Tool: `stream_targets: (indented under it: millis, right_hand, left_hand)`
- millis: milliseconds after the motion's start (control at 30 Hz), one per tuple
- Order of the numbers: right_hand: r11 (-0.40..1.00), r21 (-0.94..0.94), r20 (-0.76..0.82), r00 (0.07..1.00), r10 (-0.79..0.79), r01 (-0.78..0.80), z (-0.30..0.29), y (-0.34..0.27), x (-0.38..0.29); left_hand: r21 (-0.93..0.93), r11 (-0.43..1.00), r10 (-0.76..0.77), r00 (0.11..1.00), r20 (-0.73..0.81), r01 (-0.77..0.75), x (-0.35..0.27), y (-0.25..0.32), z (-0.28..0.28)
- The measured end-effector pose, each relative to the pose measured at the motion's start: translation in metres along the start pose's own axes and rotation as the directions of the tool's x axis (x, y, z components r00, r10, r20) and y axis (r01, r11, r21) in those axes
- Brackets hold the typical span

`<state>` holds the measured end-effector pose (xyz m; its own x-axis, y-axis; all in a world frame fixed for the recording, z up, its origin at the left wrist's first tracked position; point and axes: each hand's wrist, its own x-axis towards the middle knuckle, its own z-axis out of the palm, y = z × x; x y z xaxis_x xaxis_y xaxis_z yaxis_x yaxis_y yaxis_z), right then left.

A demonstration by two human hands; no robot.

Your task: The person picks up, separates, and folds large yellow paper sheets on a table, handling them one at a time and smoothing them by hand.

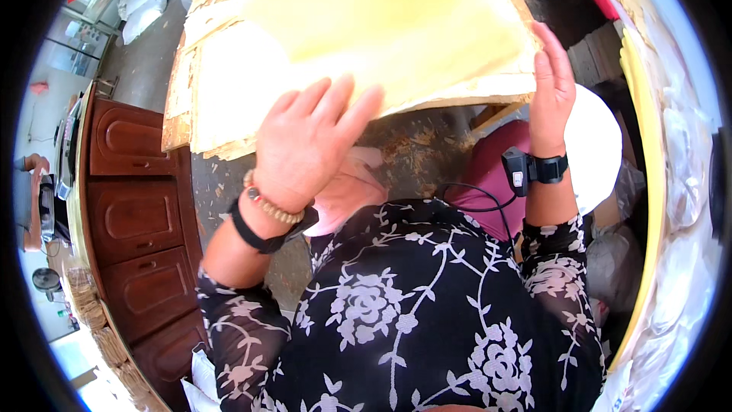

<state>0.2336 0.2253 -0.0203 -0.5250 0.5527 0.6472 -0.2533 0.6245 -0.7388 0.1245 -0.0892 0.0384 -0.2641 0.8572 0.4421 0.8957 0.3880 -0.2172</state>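
Observation:
A pale yellow sheet, perhaps paper, lies before me on a worn wooden table; glare washes out much of its surface. My left hand is over the near edge, palm down, fingers spread and slightly blurred. Whether it touches the sheet I cannot tell. Beside the right edge of the table is my right hand, fingers extended upward, with no object visible in it. A beaded bracelet and a black band circle my left wrist. My right wrist carries a strapped black device with a cable.
Dark red wooden cabinets stand to the left, with stacked brown bundles along their top. White sacks are piled at the far left. Along my right runs a yellow-edged surface bearing clear plastic. Scraps litter the floor.

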Motion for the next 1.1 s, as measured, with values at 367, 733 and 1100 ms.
stream_targets:
  millis: [367,733,1100]
  right_hand:
    - [0.994,0.094,0.766,0.634,-0.109,0.058,0.033,0.037,-0.014]
    - [0.935,-0.124,0.563,0.753,0.342,-0.332,0.078,0.036,-0.001]
    - [0.683,-0.701,0.378,0.919,0.11,0.207,0.102,0.007,-0.006]
  left_hand:
    - [-0.323,0.931,-0.156,0.985,0.078,0.172,-0.062,-0.022,0.057]
    - [-0.723,0.327,-0.425,0.779,0.462,0.608,-0.005,-0.131,0.116]
    - [-0.475,0.529,-0.706,0.675,0.213,0.703,-0.004,-0.093,0.144]
